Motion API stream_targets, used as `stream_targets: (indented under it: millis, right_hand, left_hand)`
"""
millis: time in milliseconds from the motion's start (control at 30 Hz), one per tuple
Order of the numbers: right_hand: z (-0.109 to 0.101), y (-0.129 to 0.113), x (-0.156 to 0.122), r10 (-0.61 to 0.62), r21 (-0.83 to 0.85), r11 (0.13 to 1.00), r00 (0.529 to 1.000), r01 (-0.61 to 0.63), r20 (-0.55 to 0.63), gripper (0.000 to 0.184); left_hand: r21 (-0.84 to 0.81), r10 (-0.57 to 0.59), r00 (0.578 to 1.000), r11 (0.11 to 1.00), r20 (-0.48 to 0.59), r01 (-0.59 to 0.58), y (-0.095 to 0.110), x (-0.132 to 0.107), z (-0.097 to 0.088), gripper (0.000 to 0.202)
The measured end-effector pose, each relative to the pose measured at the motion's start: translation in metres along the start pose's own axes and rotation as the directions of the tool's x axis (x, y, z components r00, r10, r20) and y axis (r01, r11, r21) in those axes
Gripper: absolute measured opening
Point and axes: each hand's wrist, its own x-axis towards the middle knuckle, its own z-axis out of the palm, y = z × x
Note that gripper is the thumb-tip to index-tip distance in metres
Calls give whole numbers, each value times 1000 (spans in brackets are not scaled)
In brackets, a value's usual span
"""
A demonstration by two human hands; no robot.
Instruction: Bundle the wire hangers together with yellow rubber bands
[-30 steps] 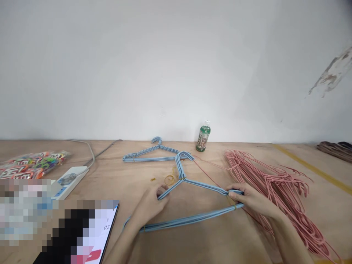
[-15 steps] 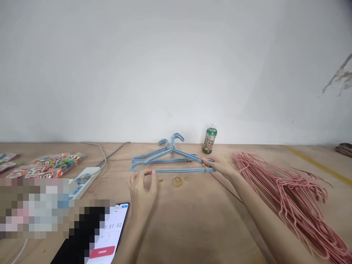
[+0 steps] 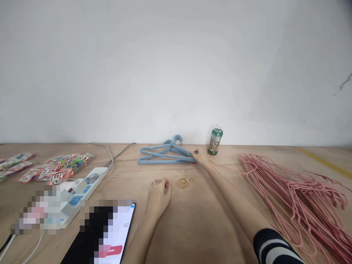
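A stack of blue wire clothes hangers point(image 3: 166, 161) lies on the table near the wall, hooks toward the wall. My right hand point(image 3: 202, 158) is closed on the right-hand corner of the stack. My left hand point(image 3: 158, 194) rests nearer to me, apart from the hangers, its fingers curled in. Whatever its fingertips may hold is hidden. Just right of it, several thin yellow-brown rubber bands point(image 3: 182, 183) lie loose on the wood.
Many pink wire hangers point(image 3: 291, 194) are heaped on the right. A green bottle point(image 3: 215, 140) stands by the wall. On the left are a phone point(image 3: 125, 227), a white power strip point(image 3: 82, 196) with cables, and colourful plastic packets point(image 3: 55, 168).
The hangers have slid toward the wall and now lie closer together, with my right hand still at their right end. My left hand has drawn back from their front edge toward me.
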Motion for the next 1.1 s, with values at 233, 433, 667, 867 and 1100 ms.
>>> stream_targets:
  millis: [233,433,667,867,1100]
  right_hand:
    - [15,-12,-24,-57,-256,967,984,12,-168,32]
    - [-8,-30,-42,-207,-356,923,967,143,-149,33]
    - [-102,17,-104,-309,-364,846,914,390,263,20]
    - [-161,114,-172,37,-639,768,999,-44,-24,31]
    - [-134,151,-192,76,-724,657,974,-210,-214,19]
  left_hand:
    - [29,28,996,999,79,-30,2,0,3,19]
    - [36,34,995,999,98,-38,3,1,-1,21]
    - [-4,97,982,995,164,-98,15,-2,-11,22]
    - [-9,189,954,981,231,-192,29,-9,-11,25]
    - [-15,257,918,964,301,-265,35,-16,1,24]
